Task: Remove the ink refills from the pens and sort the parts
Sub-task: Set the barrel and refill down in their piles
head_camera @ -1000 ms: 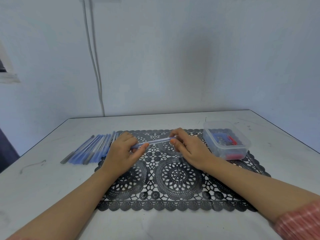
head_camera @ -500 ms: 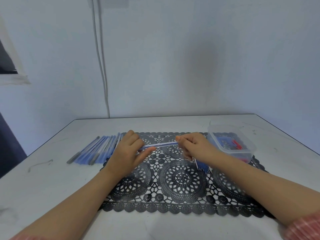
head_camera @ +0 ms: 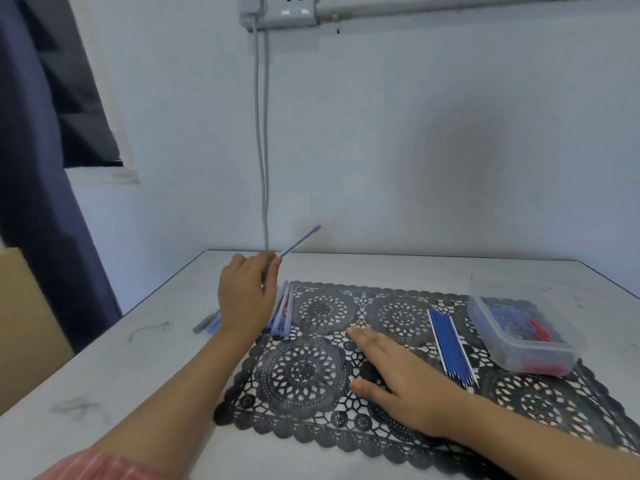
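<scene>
My left hand (head_camera: 246,296) grips a translucent blue pen barrel (head_camera: 300,241) that sticks up and to the right, above a row of pens (head_camera: 281,315) lying at the left edge of the black lace mat (head_camera: 304,372). My right hand (head_camera: 394,379) rests flat on the mat with straight fingers and holds nothing. A bundle of several blue ink refills (head_camera: 450,346) lies on the mat just right of that hand. A clear plastic box (head_camera: 519,336) with blue and red small parts stands at the right.
The mat lies on a white table (head_camera: 104,382) against a pale wall. Two cables (head_camera: 262,150) run down the wall from a socket. A dark curtain (head_camera: 38,188) and a brown box (head_camera: 27,327) are at the left.
My hands have parted. The right hand let go of the pen and dropped flat onto the mat beside the refills. The left hand carried the barrel left, over the row of pens. The view tilted up.
</scene>
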`<control>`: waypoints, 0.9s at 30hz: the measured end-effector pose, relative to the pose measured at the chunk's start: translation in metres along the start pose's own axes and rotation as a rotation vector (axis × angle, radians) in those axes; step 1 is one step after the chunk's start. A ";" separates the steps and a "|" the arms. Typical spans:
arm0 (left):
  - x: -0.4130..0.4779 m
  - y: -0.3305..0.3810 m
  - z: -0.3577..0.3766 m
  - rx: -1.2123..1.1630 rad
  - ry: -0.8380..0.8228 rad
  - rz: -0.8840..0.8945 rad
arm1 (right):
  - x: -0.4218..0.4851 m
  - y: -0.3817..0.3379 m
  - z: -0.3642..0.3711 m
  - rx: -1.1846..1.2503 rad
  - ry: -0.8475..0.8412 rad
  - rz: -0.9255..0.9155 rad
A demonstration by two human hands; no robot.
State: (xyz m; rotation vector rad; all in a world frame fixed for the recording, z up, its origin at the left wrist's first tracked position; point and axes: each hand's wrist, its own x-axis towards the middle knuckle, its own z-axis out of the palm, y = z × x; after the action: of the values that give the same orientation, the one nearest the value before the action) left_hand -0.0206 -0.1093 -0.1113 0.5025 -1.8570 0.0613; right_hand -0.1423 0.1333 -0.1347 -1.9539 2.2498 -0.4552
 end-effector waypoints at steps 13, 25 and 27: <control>-0.014 -0.078 -0.018 0.249 -0.417 -0.811 | 0.008 -0.003 0.000 -0.188 -0.127 -0.019; -0.016 -0.078 -0.023 0.228 -0.489 -0.943 | 0.008 -0.005 -0.002 -0.179 -0.128 -0.029; -0.017 -0.078 -0.023 0.234 -0.493 -0.938 | 0.007 -0.006 -0.002 -0.177 -0.132 -0.027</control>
State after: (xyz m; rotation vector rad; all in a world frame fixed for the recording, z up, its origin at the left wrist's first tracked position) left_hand 0.0330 -0.1686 -0.1347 1.6164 -1.9023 -0.5195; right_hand -0.1381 0.1258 -0.1297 -2.0318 2.2518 -0.1284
